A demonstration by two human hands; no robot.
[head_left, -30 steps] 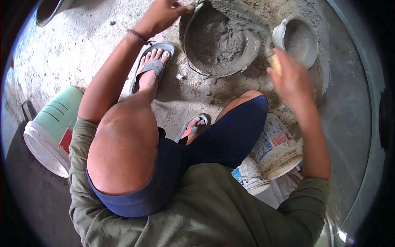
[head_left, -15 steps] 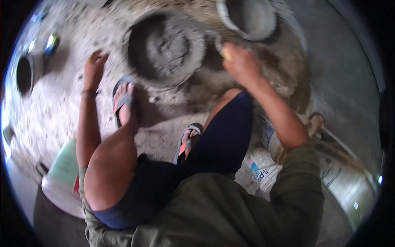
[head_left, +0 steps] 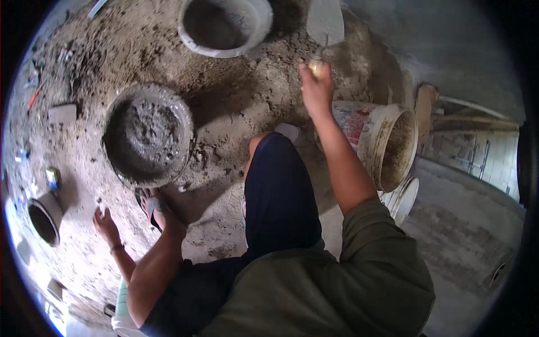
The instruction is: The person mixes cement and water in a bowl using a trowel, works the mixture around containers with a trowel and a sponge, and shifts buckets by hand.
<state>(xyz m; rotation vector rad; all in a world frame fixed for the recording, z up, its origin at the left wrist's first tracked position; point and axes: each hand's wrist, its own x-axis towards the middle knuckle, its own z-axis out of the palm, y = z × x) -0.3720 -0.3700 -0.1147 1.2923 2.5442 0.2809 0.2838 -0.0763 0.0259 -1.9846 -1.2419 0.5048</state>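
Observation:
My right hand [head_left: 318, 92] is closed round the yellowish handle of a trowel [head_left: 325, 22], whose broad grey blade points away from me at the top of the view. To the left of it stands a round basin [head_left: 224, 51] with a pale rim and a thin grey residue inside. A dark tub [head_left: 106, 147] holding wet grey mortar [head_left: 150, 130] sits in front of my foot. Low on the left, beside my knee, my left hand [head_left: 104, 223] hangs over the ground with its fingers apart and nothing in them.
Stained buckets [head_left: 368, 126] lie on their sides right of my knee. A dark pot [head_left: 46, 220], a small yellow-blue box [head_left: 53, 178] and a grey block [head_left: 62, 114] are at the left. Wooden handles [head_left: 477, 123] lie far right.
The view has swung to the right, and the tub now appears further left. My left hand has left the tub's rim. My right hand has lifted the trowel away from the mortar.

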